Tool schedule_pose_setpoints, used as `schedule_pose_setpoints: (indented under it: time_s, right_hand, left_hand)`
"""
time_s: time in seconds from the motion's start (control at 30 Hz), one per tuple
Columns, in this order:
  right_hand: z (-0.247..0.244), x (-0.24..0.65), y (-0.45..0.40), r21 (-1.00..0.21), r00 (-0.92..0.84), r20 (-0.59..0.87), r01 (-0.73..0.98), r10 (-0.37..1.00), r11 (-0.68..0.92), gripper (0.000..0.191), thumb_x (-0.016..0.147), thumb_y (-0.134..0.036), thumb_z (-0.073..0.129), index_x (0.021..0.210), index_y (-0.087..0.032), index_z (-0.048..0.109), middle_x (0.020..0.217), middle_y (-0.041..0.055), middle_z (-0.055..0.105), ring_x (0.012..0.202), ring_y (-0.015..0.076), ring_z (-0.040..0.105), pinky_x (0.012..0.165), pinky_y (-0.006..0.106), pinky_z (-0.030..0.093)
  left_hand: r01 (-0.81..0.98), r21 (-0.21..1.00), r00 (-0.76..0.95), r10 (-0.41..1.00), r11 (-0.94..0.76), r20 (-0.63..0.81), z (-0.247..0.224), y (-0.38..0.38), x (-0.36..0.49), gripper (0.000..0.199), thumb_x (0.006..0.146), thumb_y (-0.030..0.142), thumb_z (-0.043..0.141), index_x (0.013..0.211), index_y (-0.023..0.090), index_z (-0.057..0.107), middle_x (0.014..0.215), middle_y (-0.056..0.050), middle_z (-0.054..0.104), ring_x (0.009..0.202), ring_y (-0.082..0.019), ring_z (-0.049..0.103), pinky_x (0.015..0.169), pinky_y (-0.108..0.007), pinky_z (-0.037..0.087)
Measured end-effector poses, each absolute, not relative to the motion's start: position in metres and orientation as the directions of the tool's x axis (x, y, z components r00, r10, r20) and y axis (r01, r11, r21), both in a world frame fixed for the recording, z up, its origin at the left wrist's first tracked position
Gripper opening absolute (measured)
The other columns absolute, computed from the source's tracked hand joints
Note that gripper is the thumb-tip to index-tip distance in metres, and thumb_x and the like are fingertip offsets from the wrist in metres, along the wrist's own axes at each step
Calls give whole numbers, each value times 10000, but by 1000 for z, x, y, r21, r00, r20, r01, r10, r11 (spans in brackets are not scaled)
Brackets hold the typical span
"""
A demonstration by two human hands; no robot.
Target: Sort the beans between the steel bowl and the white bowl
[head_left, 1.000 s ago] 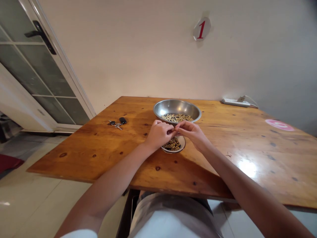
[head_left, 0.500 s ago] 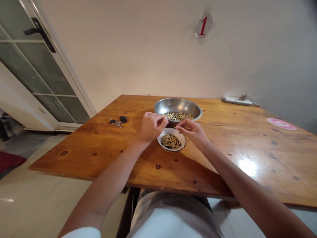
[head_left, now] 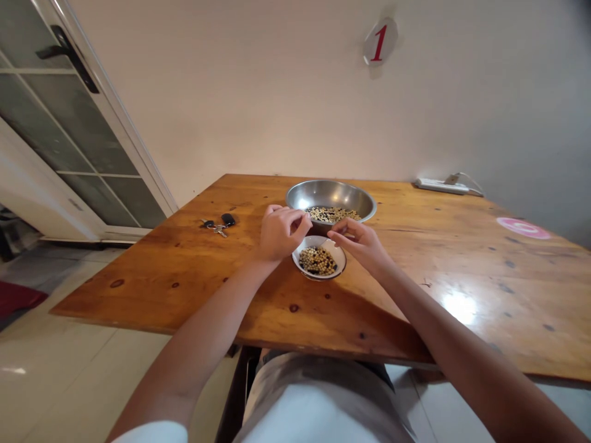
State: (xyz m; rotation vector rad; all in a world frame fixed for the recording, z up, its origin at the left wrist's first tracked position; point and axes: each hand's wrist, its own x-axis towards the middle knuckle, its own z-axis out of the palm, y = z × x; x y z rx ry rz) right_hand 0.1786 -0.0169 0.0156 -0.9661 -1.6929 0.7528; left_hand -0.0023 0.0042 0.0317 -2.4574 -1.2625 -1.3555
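2 hands apart: left hand (head_left: 281,232) and right hand (head_left: 359,241) curled, grip unclear; a slip could drop beans (head_left: 317,261) into the wrong container, white dish (head_left: 342,261) or steel bowl (head_left: 330,192).

Bright indoor light; a white glare (head_left: 459,306) lies on the worktop (head_left: 392,295) right of the steel bowl (head_left: 330,194), and wide-angle distortion bends the glass door (head_left: 87,123) at the left edge.

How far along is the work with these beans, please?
Done, it seems: the small white dark-rimmed bowl holds a heap of pale and black beans. In hand: the left hand and the right hand are curled close above that bowl; I cannot tell if they hold beans. Left: the wide stainless steel bowl holds a shallow layer of mixed pale and dark beans.
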Motion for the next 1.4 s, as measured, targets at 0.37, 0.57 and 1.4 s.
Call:
schedule_pose_setpoints:
  time_s: [0.37,0.57,1.4]
  right_hand:
    - [18,180,-16,-799,-133,527,257,839,543,74,724,-305,610,751,-237,598,759,20,554,709,157,534,648,317,436]
    - [22,181,-17,-777,-130,565,249,815,579,72,749,-304,584,782,-253,623,808,22,578,771,167,557,686,319,440]
    - [41,205,113,-166,-469,-186,881,864,442,181,681,-203,539,758,-227,700,842,51,688,736,202,587,663,309,429]
  left_hand:
    - [512,302,513,568,-804,644,31,6,5,145,792,349,521,857,262,619,856,36,668,867,-149,539,800,-315,339]
    - [464,383,438,583,-799,685,29,9,6,95,756,323,587,753,240,633,760,32,671,784,-127,561,752,-293,377]
    - [488,476,298,652,-732,697,26,12,4,119,759,279,566,685,197,610,734,27,658,735,-122,570,750,-290,338]
